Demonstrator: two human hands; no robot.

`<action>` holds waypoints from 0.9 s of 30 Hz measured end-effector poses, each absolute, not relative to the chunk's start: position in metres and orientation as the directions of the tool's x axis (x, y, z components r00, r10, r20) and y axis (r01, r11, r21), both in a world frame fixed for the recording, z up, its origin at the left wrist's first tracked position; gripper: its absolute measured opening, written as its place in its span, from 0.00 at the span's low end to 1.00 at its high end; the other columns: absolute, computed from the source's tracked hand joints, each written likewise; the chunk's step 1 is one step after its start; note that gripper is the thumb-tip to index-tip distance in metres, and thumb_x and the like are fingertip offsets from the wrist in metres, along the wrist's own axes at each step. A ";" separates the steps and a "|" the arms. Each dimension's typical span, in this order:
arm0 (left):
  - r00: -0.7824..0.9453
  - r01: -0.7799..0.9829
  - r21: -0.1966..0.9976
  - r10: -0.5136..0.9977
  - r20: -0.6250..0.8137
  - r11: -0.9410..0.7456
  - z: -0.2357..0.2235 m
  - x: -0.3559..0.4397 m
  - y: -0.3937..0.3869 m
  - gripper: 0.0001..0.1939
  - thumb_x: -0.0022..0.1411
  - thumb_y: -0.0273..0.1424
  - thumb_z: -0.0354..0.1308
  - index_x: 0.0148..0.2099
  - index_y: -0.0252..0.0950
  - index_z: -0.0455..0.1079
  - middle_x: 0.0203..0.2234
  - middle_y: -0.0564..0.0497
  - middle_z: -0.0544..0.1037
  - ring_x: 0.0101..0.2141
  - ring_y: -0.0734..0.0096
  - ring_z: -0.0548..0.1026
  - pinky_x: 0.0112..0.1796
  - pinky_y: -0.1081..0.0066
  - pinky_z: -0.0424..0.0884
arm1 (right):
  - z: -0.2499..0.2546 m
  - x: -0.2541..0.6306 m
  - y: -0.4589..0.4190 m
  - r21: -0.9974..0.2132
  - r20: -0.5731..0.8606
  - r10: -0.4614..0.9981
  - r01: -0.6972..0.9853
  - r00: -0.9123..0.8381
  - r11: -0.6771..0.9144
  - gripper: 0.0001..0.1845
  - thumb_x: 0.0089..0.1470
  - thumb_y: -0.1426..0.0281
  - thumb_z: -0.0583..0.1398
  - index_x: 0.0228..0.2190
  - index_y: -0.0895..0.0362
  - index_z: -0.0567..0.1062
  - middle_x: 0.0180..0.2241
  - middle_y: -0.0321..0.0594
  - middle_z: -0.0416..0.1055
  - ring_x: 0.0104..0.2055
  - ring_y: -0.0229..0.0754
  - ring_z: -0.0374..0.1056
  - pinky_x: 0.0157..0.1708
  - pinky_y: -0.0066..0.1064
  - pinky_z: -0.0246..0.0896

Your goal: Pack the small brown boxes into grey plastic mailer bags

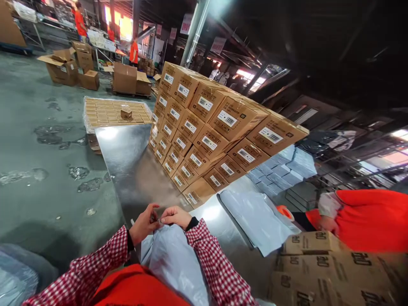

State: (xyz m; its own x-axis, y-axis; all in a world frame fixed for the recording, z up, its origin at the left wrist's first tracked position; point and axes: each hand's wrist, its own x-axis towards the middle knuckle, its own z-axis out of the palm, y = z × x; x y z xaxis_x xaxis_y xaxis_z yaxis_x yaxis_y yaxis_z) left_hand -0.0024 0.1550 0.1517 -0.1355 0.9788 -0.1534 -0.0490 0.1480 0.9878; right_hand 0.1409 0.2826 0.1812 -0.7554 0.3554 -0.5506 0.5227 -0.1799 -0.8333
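A pale grey plastic mailing bag (178, 255) rests upright against my front at the near edge of the metal table (134, 170). My left hand (143, 225) is closed at its top edge, with the fingers curled in. My right hand (177, 216) pinches the same edge just beside it, the fingertips of both hands nearly meeting. What is inside the bag is hidden. To the right of my hands lies a flat pile of similar grey bags (258, 216). Just beyond them rises a stack of labelled cardboard boxes (197, 131).
Branded cartons (306, 272) stand at the near right, beside a co-worker in a red top (372, 216). Wrapped grey parcels (283, 170) are piled behind the boxes. Left of the table, a pallet of small boxes (111, 111) stands on the green floor (38, 170).
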 end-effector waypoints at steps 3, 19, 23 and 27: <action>-0.146 -0.060 0.989 0.978 -0.146 0.139 0.155 -0.001 0.155 0.31 0.48 0.37 0.62 0.53 0.34 0.59 0.27 0.59 0.65 0.26 0.73 0.65 0.30 0.70 0.62 | 0.182 0.141 0.279 -0.828 -0.559 0.419 0.514 -0.716 -0.225 0.22 0.32 0.56 0.74 0.23 0.58 0.76 0.19 0.30 0.68 0.23 0.32 0.58 0.27 0.27 0.52; -0.278 -0.169 0.983 0.953 -0.118 0.072 0.161 0.005 0.145 0.31 0.53 0.44 0.63 0.53 0.36 0.58 0.36 0.51 0.72 0.31 0.67 0.73 0.35 0.65 0.70 | 0.191 0.146 0.278 -0.840 -0.536 0.516 0.485 -0.667 -0.246 0.08 0.51 0.66 0.66 0.33 0.58 0.80 0.23 0.30 0.71 0.23 0.31 0.60 0.28 0.26 0.55; -0.303 -0.080 0.997 0.952 -0.040 0.016 0.158 0.004 0.147 0.29 0.53 0.40 0.60 0.54 0.36 0.57 0.35 0.54 0.65 0.27 0.71 0.71 0.32 0.65 0.70 | 0.188 0.136 0.279 -0.855 -0.518 0.358 0.475 -0.777 -0.208 0.14 0.44 0.60 0.71 0.28 0.58 0.81 0.26 0.32 0.75 0.29 0.34 0.65 0.36 0.28 0.60; -0.253 -0.057 0.998 0.966 -0.048 0.035 0.149 0.002 0.149 0.34 0.51 0.39 0.61 0.58 0.37 0.54 0.35 0.55 0.65 0.27 0.71 0.71 0.33 0.64 0.69 | 0.188 0.137 0.278 -0.845 -0.535 0.383 0.490 -0.753 -0.217 0.17 0.36 0.60 0.74 0.28 0.57 0.81 0.25 0.31 0.74 0.28 0.33 0.65 0.35 0.27 0.60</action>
